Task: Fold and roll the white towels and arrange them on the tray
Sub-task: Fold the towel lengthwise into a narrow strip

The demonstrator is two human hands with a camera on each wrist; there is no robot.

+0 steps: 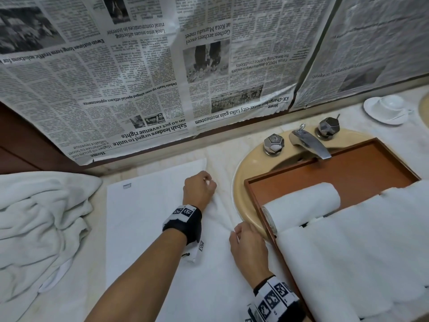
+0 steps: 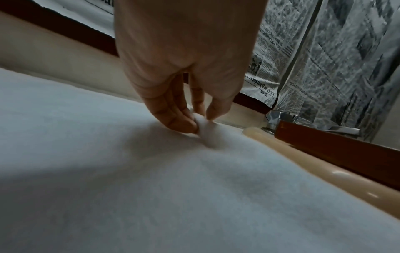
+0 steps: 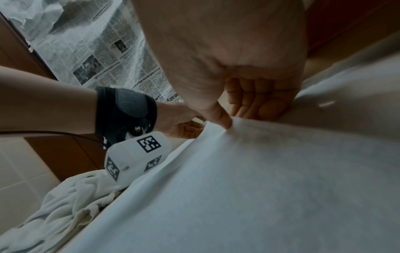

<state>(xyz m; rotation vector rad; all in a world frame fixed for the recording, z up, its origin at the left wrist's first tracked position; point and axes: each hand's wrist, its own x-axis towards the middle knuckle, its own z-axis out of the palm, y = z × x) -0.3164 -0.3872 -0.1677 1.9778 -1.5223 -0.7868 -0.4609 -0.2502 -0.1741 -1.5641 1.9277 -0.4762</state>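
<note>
A flat white towel [image 1: 148, 224] lies spread on the counter in front of me. My left hand [image 1: 201, 186] pinches its right edge at the far end; the wrist view shows the cloth [image 2: 207, 131] bunched between thumb and fingers [image 2: 179, 119]. My right hand [image 1: 243, 238] pinches the same edge nearer to me, thumb pressed on the fold [image 3: 227, 124]. A brown wooden tray [image 1: 362, 166] sits over the sink and holds one rolled white towel [image 1: 301, 205], with more white towels [image 1: 362, 247] laid across its near part.
A crumpled pile of white towels [image 1: 39, 226] lies at the left of the counter. The chrome tap [image 1: 308, 142] with two knobs stands behind the tray on the beige basin rim [image 1: 241, 189]. A white cup and saucer [image 1: 387, 109] sits far right. Newspaper [image 1: 162, 66] covers the wall.
</note>
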